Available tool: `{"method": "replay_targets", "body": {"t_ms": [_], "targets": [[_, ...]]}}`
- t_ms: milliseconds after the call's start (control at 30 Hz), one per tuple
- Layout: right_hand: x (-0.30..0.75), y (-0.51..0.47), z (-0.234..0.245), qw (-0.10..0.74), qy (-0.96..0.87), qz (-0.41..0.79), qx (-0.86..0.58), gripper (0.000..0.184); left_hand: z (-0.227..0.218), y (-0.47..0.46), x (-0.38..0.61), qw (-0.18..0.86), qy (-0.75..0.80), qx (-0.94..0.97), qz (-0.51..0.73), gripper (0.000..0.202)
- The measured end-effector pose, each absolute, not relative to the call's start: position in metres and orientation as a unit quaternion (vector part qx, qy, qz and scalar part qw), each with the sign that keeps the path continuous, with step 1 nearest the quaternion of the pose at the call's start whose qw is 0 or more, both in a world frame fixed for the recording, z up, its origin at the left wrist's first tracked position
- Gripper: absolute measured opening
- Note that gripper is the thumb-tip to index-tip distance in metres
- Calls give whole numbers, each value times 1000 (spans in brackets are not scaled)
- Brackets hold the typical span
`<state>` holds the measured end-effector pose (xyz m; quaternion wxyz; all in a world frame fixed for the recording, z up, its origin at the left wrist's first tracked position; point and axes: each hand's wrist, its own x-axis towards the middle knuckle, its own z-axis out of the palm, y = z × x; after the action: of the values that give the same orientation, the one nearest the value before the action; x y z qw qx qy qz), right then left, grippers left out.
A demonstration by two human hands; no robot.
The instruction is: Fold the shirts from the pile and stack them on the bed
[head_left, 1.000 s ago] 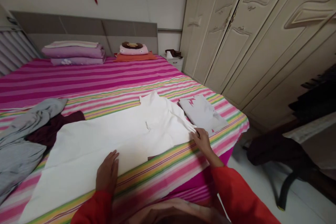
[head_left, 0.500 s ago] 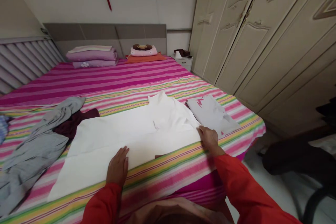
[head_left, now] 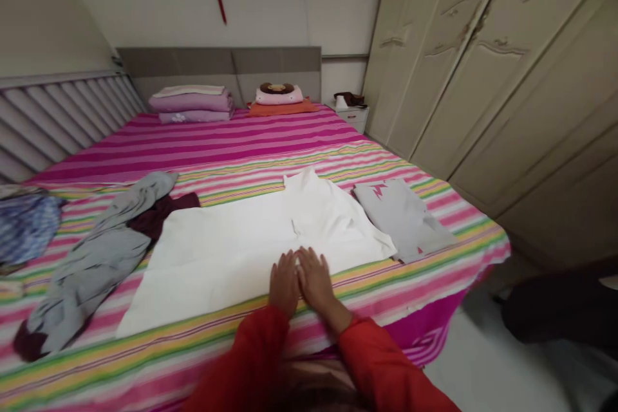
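Side by side, almost touching, the left hand (head_left: 284, 280) and right hand (head_left: 315, 278) lie palm down on the near edge of a white short-sleeved cloth garment (head_left: 232, 238), their fingers straight and close together, resting on the fabric rather than gripping it. Red long sleeves (head_left: 381, 360) cover the forearms. Spread lengthwise near the front edge of the bed, the white garment has its wide, smooth body toward the left and its slightly wrinkled sleeve end toward the right. Under it runs a bed cover striped in pink, white, yellow and green (head_left: 367, 293). Just beside the sleeve end lies a flat, folded light-grey garment (head_left: 408, 219) bearing jagged pink marks; whether these are lettering cannot be told. At the left, a crumpled grey cloth garment (head_left: 91, 257) lies with dark maroon cloth (head_left: 161, 215), and beyond them is a blue-and-white checked cloth (head_left: 29, 222). Farther back, on a magenta striped sheet (head_left: 203, 154), sit a stack of folded lilac bedding (head_left: 193, 103) and a pink folded item with a brown patch (head_left: 279, 96) on a flat orange cloth (head_left: 309, 106). Behind stands a grey-brown headboard (head_left: 275, 64), with cream panelled wardrobe doors (head_left: 444, 77) along the right.
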<state>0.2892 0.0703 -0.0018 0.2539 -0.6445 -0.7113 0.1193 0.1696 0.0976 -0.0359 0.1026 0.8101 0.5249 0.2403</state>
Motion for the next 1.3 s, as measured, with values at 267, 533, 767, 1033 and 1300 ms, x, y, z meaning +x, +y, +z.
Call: {"method": "replay_targets", "body": {"t_ms": [267, 533, 767, 1033, 1300], "targets": [[395, 83, -20, 199, -639, 22, -742, 52, -43, 116, 123, 17, 618, 748, 241, 49], [419, 81, -23, 163, -620, -46, -766, 57, -24, 136, 20, -12, 765, 620, 176, 50], [420, 82, -28, 153, -627, -62, -761, 59, -6, 137, -94, -15, 822, 516, 239, 58], [421, 83, -32, 165, -625, -60, -761, 57, 22, 150, -139, 61, 767, 617, 162, 84], [419, 83, -27, 182, -628, -45, -755, 58, 58, 195, -153, 251, 716, 635, 148, 32]]}}
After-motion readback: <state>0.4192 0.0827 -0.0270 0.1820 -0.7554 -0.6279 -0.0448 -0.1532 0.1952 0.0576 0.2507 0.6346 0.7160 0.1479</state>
